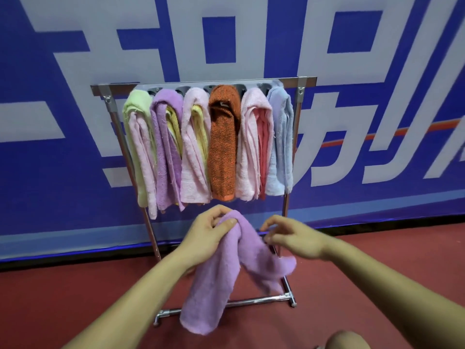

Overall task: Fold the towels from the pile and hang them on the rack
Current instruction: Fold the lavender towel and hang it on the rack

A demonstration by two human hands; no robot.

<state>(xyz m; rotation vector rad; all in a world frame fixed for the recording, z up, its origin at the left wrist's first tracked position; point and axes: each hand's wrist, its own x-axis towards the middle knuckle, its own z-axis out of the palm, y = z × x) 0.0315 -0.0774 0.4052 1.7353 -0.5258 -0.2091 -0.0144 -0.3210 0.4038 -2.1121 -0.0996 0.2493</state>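
Observation:
A purple towel (221, 278) hangs doubled over from my left hand (208, 230), which grips its top fold in front of the rack. My right hand (292, 235) hovers just right of the towel with its fingers curled and apart, holding nothing. The metal rack (120, 127) stands behind, its top bar (305, 80) carrying several folded towels: light green with pink (138, 147), purple (163, 147), pink with yellow (193, 147), orange (222, 142), pink with red (254, 147) and light blue (280, 142). No pile is in view.
The rack's base bar (254, 301) rests on a red floor (75, 298). A blue wall banner (377, 172) with large white characters stands right behind the rack. A knee (347, 340) shows at the bottom right.

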